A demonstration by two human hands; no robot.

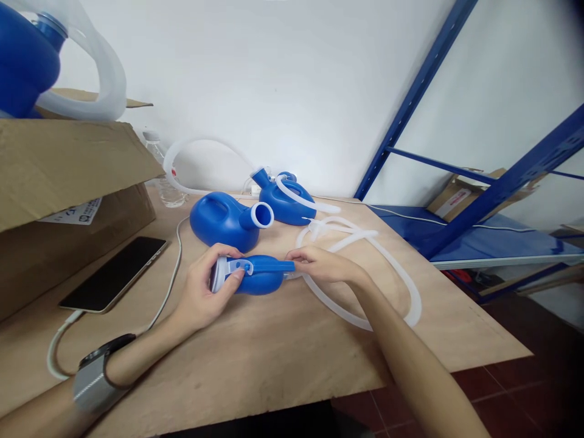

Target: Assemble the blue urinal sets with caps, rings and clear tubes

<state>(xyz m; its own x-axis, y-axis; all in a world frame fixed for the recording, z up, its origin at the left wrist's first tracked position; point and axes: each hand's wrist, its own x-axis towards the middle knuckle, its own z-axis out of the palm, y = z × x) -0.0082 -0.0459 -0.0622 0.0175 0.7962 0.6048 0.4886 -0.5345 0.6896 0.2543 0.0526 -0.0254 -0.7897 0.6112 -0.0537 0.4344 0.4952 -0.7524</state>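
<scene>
My left hand (212, 286) is wrapped round the white-capped end of a small blue plastic piece (262, 280), its thumb on a clear tab with a blue knob. At the piece's right end, the fingers of my right hand (319, 264) pinch together by its flat blue tip and a clear part; exactly what they grip is partly hidden. Just behind lies a blue jug (219, 219) with its open mouth facing right. A second blue jug (287, 204) with a white tube stands near the wall. To the right, a loose translucent tube (413, 292) lies coiled on the table.
A cardboard box (68, 164) fills the left side, with another blue jug (27, 61) and tube on top. A black phone (114, 274) on a white cable lies beside it, near a clear bottle (168, 182). Blue metal shelving (479, 234) stands beyond the table's (319, 359) right edge.
</scene>
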